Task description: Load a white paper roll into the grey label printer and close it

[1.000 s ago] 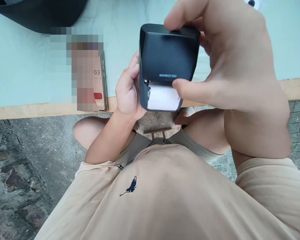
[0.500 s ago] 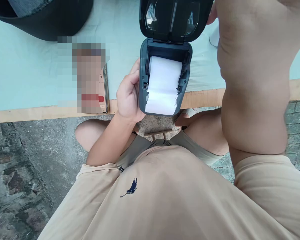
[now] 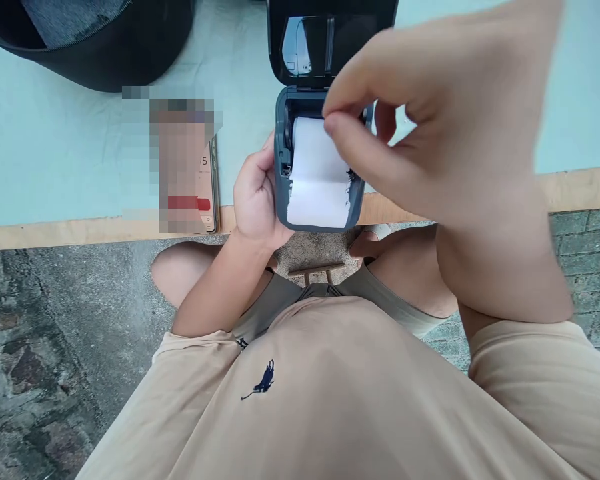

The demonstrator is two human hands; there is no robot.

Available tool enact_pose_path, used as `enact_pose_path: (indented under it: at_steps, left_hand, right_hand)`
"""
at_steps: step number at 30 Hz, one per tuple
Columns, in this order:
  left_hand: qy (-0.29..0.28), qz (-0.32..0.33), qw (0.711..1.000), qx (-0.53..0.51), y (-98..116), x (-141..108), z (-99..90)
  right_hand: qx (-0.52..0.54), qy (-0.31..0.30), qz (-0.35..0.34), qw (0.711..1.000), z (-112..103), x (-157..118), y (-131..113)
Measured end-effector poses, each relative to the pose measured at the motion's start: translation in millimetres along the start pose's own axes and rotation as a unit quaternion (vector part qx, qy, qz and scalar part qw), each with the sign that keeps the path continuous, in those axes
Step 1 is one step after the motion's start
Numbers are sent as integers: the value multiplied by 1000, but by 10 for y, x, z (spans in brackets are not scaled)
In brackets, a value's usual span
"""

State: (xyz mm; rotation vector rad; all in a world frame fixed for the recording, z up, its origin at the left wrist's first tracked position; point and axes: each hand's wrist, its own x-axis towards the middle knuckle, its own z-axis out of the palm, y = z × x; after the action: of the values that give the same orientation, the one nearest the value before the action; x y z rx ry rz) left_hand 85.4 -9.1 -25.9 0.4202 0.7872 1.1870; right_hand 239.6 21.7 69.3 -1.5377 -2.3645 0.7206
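My left hand [image 3: 260, 193] grips the left side of a dark portable label printer [image 3: 281, 157], its fingers out of sight behind the body. The printer's black lid [image 3: 325, 40] stands raised on its hinge. Inside lies a white paper roll [image 3: 320, 187], its loose end pulled toward me over the front edge, with ragged dark marks along both sides. Over the roll's upper right part comes my right hand [image 3: 410, 127], thumb and forefinger pinched together. Whether anything is between those fingertips is hidden. It covers the printer's right side.
A phone [image 3: 210, 200], partly pixelated, lies left of the printer at the table's wooden edge [image 3: 80, 230]. Behind it is a black round container [image 3: 155, 47] with grey cloth [image 3: 70, 20] in it. Pale blue cloth [image 3: 40, 153] covers the table. My knees are beneath the edge.
My right hand has come down from beside the lid to the paper roll, fingers pinched. The lid stays up, and the printer has shifted slightly left in my left hand.
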Motion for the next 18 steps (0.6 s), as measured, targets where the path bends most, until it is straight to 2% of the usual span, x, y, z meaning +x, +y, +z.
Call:
enact_pose_path:
  at_steps: [3,6,9,12,15,18]
  left_hand:
    - [15,-29,999,-17,68,-28,50]
    - [1,-35,999,-41,93,-50,73]
    - [-46,-30,997,-53,74,-56,84]
    - [-64,-11,997,-45,52,-59,115]
    - [-47,-8,999,-24,56,-69,165]
    - [-5,-20,1000,6,68,-81,196]
  right_hand:
    - [-152,-2,8,988,43,60,-61]
    - [-220,-31,45,974,67,82,-79]
    - [-254,-39,62,964,65,66,-80]
    - [-276,-57,48,958,66,52,-81]
    - [-277,-56,32,959,80,62,-82]
    - [-270,-58,43,960,91,84,-92]
